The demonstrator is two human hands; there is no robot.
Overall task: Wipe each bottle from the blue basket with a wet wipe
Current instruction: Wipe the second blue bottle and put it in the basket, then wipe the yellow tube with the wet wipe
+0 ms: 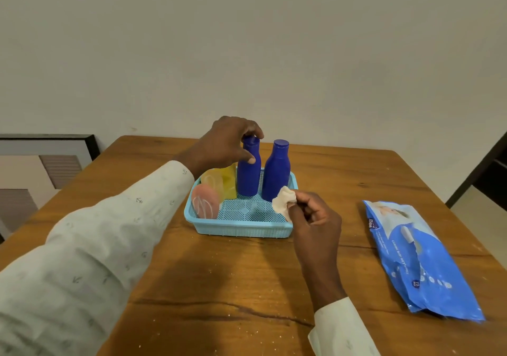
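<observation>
Head view: left hand [225, 144] grips left blue bottle [248, 174]; wipes pack [417, 257] lettering illegible

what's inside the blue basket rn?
Blue basket holds two upright blue bottles, a yellow item and a pink one. Anything behind them is hidden.

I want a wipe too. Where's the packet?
The wipes packet lies flat on the wooden table, right of the blue basket, beyond the right hand.
</observation>
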